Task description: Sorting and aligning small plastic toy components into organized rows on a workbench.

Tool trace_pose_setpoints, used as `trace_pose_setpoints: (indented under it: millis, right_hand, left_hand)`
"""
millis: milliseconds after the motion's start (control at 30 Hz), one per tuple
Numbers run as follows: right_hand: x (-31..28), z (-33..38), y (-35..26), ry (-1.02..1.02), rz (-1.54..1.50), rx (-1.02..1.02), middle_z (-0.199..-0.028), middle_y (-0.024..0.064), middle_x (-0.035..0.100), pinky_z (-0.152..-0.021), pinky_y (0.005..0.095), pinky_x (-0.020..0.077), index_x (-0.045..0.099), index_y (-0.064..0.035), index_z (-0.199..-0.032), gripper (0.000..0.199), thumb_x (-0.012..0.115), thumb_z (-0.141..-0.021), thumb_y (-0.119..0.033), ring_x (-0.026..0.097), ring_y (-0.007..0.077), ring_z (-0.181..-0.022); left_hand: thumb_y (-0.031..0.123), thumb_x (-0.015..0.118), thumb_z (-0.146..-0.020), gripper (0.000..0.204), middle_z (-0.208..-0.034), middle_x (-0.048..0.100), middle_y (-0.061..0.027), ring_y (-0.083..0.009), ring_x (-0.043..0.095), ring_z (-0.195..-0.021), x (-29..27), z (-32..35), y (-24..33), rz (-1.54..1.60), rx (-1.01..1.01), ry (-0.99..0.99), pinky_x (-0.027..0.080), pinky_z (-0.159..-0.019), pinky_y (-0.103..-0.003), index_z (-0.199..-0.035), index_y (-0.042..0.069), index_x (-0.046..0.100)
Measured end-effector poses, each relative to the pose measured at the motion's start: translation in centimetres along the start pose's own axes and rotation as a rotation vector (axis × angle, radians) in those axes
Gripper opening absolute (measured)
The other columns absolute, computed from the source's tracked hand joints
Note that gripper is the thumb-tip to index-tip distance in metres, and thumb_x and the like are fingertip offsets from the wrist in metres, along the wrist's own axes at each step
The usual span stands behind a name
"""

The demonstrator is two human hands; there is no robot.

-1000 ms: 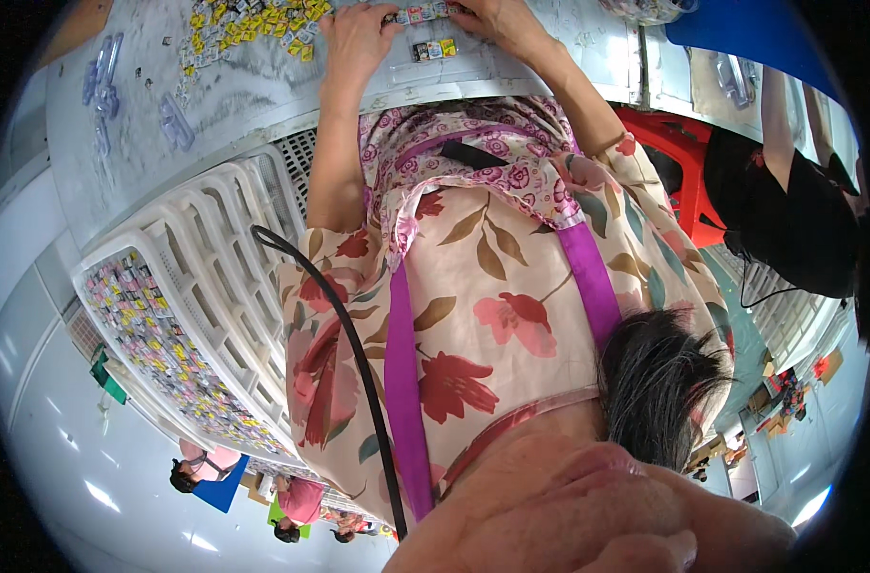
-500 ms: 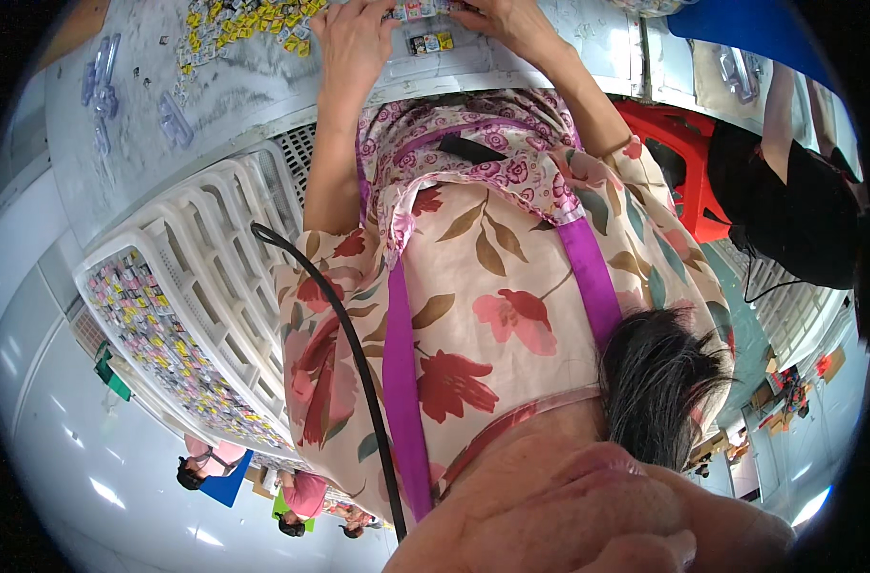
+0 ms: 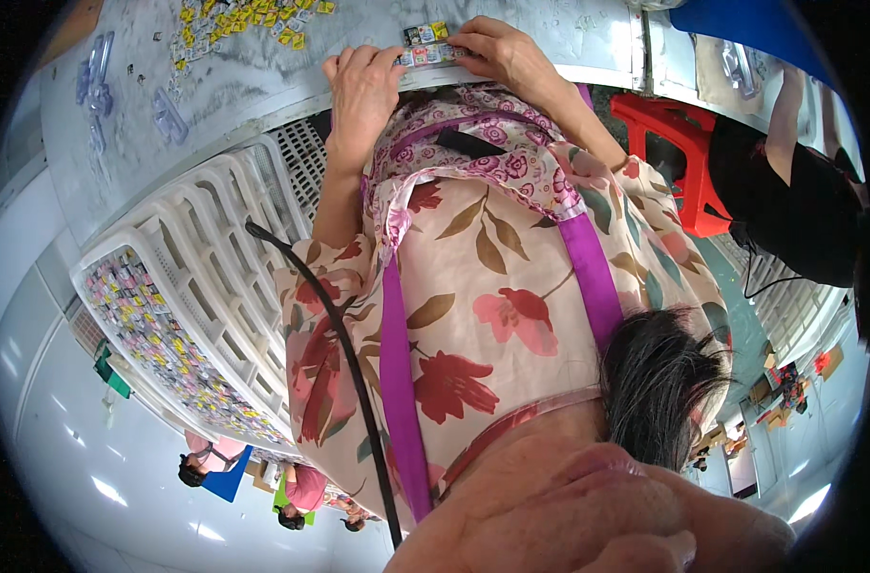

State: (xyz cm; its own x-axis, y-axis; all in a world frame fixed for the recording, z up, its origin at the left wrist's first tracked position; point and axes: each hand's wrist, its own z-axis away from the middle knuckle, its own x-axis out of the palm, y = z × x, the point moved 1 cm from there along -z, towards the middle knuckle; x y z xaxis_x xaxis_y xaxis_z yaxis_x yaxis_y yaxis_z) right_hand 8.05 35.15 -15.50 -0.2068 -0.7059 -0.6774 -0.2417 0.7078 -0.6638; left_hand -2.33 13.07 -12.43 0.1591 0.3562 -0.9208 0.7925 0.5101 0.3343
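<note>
My left hand (image 3: 363,91) and my right hand (image 3: 507,57) are at the near edge of the table (image 3: 263,91). Between them lies a row of small printed square pieces (image 3: 433,54), white with coloured marks, pinched at its two ends by my fingertips. Just beyond it, a short row of black and yellow pieces (image 3: 425,34) rests on the tabletop, close to my right fingers. Farther left a loose heap of yellow and white pieces (image 3: 249,19) is spread out, partly cut off by the picture's upper edge.
Clear plastic parts (image 3: 170,117) lie on the table's left side. Stacked white crates (image 3: 211,224) stand below it at left, one filled with small coloured pieces. A red stool (image 3: 679,143) and a person in black (image 3: 788,210) are at right. A black cable (image 3: 344,334) hangs across my front.
Both hands have come back toward my body with the row of pieces, from beyond the short black and yellow row to its near side. The short row stays about where it was.
</note>
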Motion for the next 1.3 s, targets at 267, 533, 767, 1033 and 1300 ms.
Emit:
trace_pose_setpoints:
  millis: [267,533,767,1033,1300]
  right_hand:
    - [0.4,0.6,0.9,0.026,-0.054,-0.009,-0.115,0.0117,0.066,-0.078,0.0379,0.0586,0.071,-0.0038,-0.12,0.032,0.075,-0.09,-0.01,0.07,0.0298,-0.091]
    - [1.1,0.5,1.3,0.098,-0.115,0.047,-0.116,0.0087,0.07,-0.081,0.0335,0.0594,0.075,-0.0032,-0.113,0.028,0.079,-0.087,-0.011,0.071,0.0259,-0.095]
    - [2.4,1.2,1.1,0.286,0.043,-0.109,-0.119,0.0066,0.072,-0.08,0.0353,0.0593,0.075,-0.0041,-0.11,0.029,0.079,-0.081,-0.01,0.07,0.0266,-0.089]
    - [0.9,2.7,-1.1,0.176,0.211,-0.02,-0.139,0.0099,0.062,-0.082,0.0368,0.0559,0.064,-0.0072,-0.132,0.051,0.078,-0.084,-0.01,0.063,0.0281,-0.097]
    - [1.6,3.8,-0.4,0.261,0.156,-0.027,-0.136,0.0132,0.063,-0.084,0.0383,0.0552,0.063,-0.0008,-0.131,0.049,0.077,-0.085,-0.005,0.063,0.0309,-0.096]
  left_hand:
    - [0.015,0.076,-0.087,0.024,-0.091,0.068,-0.0077,-0.0263,0.063,-0.089,1.0,0.2,-0.8,0.083,0.022,0.087,0.043,-0.086,-0.04,-0.11,0.009,0.077]
    - [0.013,0.076,-0.088,0.019,-0.091,0.071,-0.011,-0.0256,0.066,-0.074,1.5,0.3,-1.8,0.296,-0.103,0.114,0.052,-0.069,-0.034,-0.105,0.006,0.079]
    - [0.013,0.078,-0.085,0.019,-0.084,0.072,-0.0128,-0.0277,0.068,-0.071,1.4,-0.1,-1.2,0.384,-0.214,0.139,0.053,-0.068,-0.037,-0.102,0.005,0.078]
    - [0.015,0.077,-0.087,0.023,-0.088,0.071,-0.0135,-0.0316,0.066,-0.075,0.9,0.1,-0.5,0.21,-0.11,0.123,0.053,-0.073,-0.039,-0.108,0.005,0.077]
    - [0.02,0.079,-0.085,0.038,-0.129,0.068,-0.0073,-0.0307,0.059,-0.123,2.4,0.3,2.5,0.067,0.158,0.202,0.046,-0.098,-0.046,-0.122,0.01,0.073]
